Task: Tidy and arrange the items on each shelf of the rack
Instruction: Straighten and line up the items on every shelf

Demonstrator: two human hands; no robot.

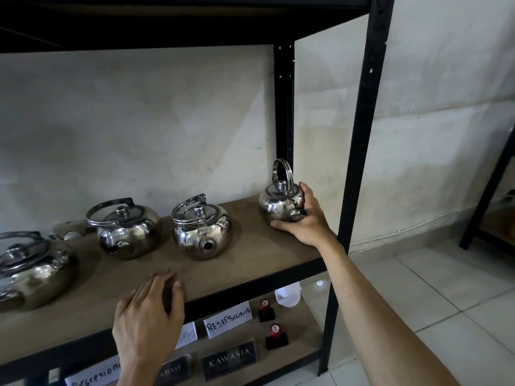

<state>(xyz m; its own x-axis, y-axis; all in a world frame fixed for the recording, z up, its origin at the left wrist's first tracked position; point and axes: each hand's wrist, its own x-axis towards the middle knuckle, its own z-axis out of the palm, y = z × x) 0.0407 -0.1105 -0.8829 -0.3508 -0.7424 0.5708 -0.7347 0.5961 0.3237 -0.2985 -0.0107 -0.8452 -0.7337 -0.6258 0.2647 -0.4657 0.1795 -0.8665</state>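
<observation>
Several shiny steel kettles stand in a row on the brown shelf board (259,257) of a black rack. My right hand (305,218) grips the small kettle (276,201) at the far right end, fingers wrapped round its right side by the spout, handle upright. My left hand (149,316) rests flat on the shelf's front edge and holds nothing. A middle kettle (202,231) and another kettle (125,232) have their handles folded down. A large kettle (30,271) sits at the left edge.
The black rack post (359,151) stands just right of my right arm. The lower shelf holds paper name signs (228,319), a dark plaque (230,360), two red-topped stamps (274,337) and a white cup (288,295). White tiled floor lies to the right.
</observation>
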